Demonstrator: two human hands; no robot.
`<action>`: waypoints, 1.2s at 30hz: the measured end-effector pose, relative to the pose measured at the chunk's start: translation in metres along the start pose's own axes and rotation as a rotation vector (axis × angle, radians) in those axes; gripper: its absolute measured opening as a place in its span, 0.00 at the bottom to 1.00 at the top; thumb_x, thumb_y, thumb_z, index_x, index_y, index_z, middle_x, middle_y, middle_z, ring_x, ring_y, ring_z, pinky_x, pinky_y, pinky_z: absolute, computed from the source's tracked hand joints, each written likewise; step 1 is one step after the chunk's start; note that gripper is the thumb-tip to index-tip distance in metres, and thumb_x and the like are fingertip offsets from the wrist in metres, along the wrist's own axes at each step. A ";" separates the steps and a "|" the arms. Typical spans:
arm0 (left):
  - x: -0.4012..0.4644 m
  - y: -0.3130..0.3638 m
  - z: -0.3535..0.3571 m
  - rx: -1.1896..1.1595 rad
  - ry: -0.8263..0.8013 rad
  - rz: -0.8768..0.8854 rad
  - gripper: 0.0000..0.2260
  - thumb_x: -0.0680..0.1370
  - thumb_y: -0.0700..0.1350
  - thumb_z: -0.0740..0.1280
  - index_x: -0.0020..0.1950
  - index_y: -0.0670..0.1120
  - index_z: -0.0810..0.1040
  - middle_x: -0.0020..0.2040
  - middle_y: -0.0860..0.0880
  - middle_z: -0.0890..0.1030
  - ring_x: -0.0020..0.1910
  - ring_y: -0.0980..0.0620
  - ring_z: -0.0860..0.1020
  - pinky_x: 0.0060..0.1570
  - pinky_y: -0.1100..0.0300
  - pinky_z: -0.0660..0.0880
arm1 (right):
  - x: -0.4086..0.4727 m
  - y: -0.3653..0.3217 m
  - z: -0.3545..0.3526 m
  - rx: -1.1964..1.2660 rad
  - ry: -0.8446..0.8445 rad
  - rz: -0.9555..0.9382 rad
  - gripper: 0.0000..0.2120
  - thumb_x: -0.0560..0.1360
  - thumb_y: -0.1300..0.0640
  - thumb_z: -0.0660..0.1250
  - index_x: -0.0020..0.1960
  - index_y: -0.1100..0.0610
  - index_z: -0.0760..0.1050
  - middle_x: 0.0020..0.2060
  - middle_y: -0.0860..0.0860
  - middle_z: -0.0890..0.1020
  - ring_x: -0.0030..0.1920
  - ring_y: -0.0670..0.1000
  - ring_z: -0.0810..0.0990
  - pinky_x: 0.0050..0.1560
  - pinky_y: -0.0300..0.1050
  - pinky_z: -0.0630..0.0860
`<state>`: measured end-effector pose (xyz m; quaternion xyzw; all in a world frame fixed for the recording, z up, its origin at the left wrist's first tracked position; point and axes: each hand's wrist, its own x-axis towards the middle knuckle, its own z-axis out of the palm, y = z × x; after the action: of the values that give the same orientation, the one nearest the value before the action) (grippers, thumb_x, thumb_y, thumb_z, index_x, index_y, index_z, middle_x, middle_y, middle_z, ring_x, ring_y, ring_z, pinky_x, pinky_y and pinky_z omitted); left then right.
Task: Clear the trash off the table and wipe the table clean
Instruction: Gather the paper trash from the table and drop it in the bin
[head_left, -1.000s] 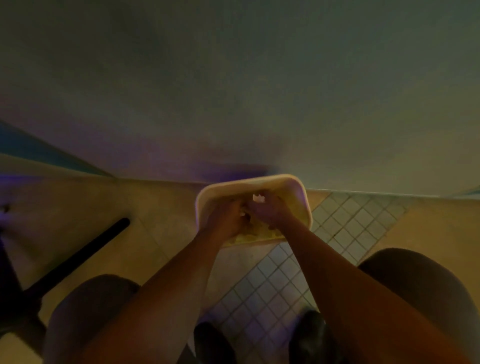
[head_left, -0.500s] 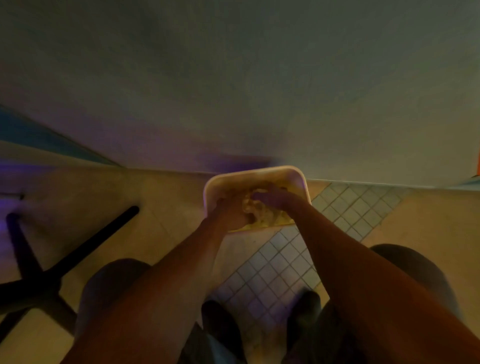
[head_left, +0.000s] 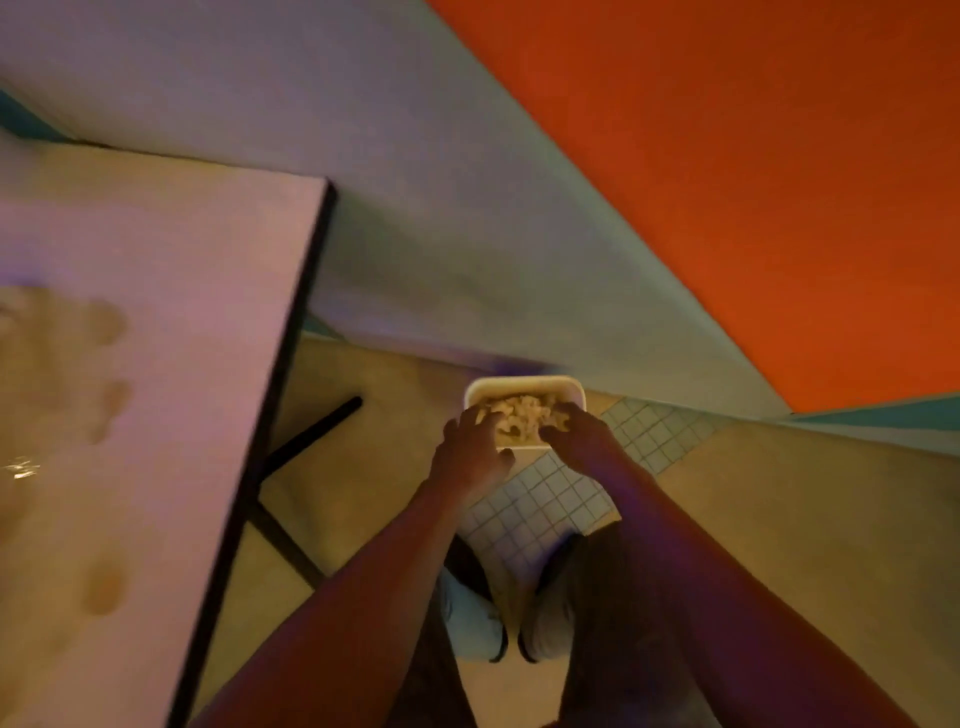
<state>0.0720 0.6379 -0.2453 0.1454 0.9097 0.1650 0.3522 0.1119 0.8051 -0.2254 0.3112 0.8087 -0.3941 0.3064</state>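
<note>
The view has swung since the earlier frame: a table (head_left: 130, 415) that was out of sight now fills the left side, and an orange wall panel (head_left: 753, 156) has come in at upper right, while the bin (head_left: 524, 387) sits smaller and lower in the picture. The hands have drawn back a little from deep in the bin to its near edge.

The grey wall (head_left: 415, 208) runs behind everything, meeting a tan floor (head_left: 363, 493) with a patch of small white tiles (head_left: 545, 504). The table top is pale, with brownish smears and a wet glint near its left edge; its dark edge runs down the frame, and a black table leg (head_left: 311, 441) shows beneath it.

The pale rectangular bin stands on the floor against the wall, holding crumpled light trash (head_left: 519, 415).

The left hand (head_left: 470, 452) hangs over the bin's near left corner with fingers loosely spread, holding nothing visible. The right hand (head_left: 574, 434) reaches over the near right rim, fingers bent down toward the trash; I cannot tell whether it grips anything.

Two shoes (head_left: 519, 618) show below. No writing can be read.
</note>
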 end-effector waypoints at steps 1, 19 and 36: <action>-0.020 0.006 -0.016 -0.031 0.020 0.001 0.27 0.77 0.54 0.66 0.76 0.54 0.65 0.76 0.48 0.64 0.70 0.42 0.66 0.66 0.48 0.70 | -0.027 -0.015 -0.009 -0.003 -0.007 -0.025 0.24 0.81 0.52 0.62 0.75 0.55 0.66 0.72 0.57 0.71 0.70 0.58 0.72 0.63 0.43 0.68; -0.251 -0.003 -0.242 -0.294 0.459 -0.022 0.28 0.77 0.53 0.68 0.76 0.54 0.65 0.75 0.48 0.65 0.69 0.42 0.70 0.67 0.51 0.69 | -0.229 -0.225 -0.057 0.003 0.100 -0.470 0.22 0.77 0.49 0.70 0.69 0.48 0.71 0.64 0.54 0.77 0.61 0.53 0.78 0.55 0.42 0.71; -0.319 -0.156 -0.321 -0.415 0.854 -0.347 0.22 0.76 0.50 0.71 0.69 0.52 0.75 0.68 0.46 0.73 0.63 0.43 0.77 0.63 0.51 0.73 | -0.237 -0.409 0.034 -0.251 -0.133 -0.812 0.22 0.77 0.47 0.67 0.70 0.44 0.69 0.63 0.53 0.74 0.60 0.54 0.78 0.61 0.50 0.74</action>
<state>0.0534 0.3121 0.1050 -0.1614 0.9314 0.3262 -0.0074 -0.0382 0.5124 0.1159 -0.0981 0.8857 -0.4004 0.2134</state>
